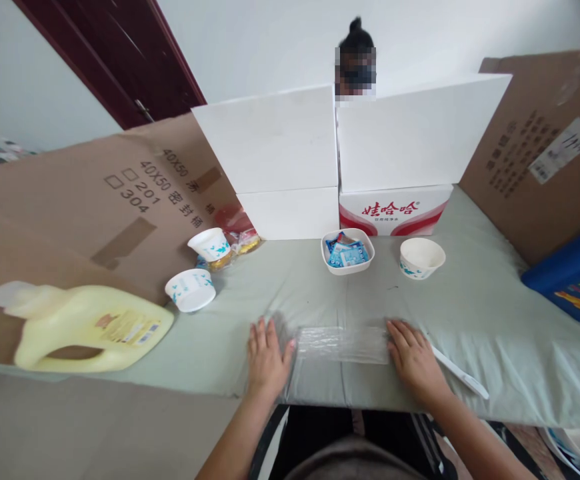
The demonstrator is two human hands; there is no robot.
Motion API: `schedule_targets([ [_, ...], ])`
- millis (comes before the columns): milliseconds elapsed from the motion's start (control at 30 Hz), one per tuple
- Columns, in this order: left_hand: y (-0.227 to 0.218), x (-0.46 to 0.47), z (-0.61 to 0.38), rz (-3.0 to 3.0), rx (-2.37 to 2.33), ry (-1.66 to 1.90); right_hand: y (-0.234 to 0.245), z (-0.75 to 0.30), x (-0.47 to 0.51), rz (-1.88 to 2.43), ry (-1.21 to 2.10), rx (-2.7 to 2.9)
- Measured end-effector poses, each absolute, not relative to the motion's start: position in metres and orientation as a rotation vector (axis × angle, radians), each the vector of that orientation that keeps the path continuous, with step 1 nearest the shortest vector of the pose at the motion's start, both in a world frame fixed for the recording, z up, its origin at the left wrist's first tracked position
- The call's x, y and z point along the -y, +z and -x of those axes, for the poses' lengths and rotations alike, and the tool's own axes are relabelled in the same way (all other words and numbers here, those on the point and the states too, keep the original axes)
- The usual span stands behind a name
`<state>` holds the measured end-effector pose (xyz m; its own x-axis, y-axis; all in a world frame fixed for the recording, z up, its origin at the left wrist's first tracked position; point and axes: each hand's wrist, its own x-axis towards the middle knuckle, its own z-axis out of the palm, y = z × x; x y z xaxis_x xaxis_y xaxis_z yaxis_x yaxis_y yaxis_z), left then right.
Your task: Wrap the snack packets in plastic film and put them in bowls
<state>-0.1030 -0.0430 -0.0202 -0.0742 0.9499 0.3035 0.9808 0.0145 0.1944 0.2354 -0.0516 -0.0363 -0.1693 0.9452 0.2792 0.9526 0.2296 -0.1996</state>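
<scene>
My left hand (267, 355) and right hand (414, 357) lie flat, gripping nothing, flanking the plastic (343, 345), which an inward slide could crumple.

The clear plastic film (343, 344) lies flat on the pale green cloth (230, 360), near the front edge. It is thin and see-through, in the form of a long rectangle, with its longer side going from left to right. Many small wrinkles on its surface catch the light. Whether it is a bag or a single sheet, I cannot tell.
</scene>
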Motion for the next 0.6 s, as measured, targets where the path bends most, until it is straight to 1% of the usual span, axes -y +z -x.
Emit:
schedule_targets([
  [100, -0.002, 0.059, 0.060, 2.447, 1.775, -0.836, -0.026, -0.238, 0.046, 1.779, 0.089, 2.115],
  [200, 0.006, 0.079, 0.010, 2.880, 1.418, -0.849, -0.016, -0.234, 0.048, 1.730, 0.340, 2.041],
  [300, -0.003, 0.091, -0.026, 2.938, 1.350, -0.841, -0.004, -0.227, 0.062, 1.680, 0.744, 1.834],
  [400, -0.016, 0.094, -0.040, 2.906, 1.342, -0.837, 0.012, -0.223, 0.078, 1.539, 1.223, 1.620],
  [433, -0.019, 0.094, -0.040, 2.931, 1.314, -0.847, 0.018, -0.223, 0.082, 1.484, 1.333, 1.575],
  [500, -0.020, 0.094, -0.038, 3.041, 1.225, -0.907, 0.025, -0.226, 0.086, 1.431, 1.383, 1.559],
  [533, -0.018, 0.095, -0.035, 3.116, 1.174, -0.960, 0.027, -0.229, 0.085, 1.432, 1.318, 1.605],
  [600, -0.009, 0.096, -0.028, 3.271, 1.115, -1.091, 0.024, -0.233, 0.082, 1.414, 1.064, 1.812],
])
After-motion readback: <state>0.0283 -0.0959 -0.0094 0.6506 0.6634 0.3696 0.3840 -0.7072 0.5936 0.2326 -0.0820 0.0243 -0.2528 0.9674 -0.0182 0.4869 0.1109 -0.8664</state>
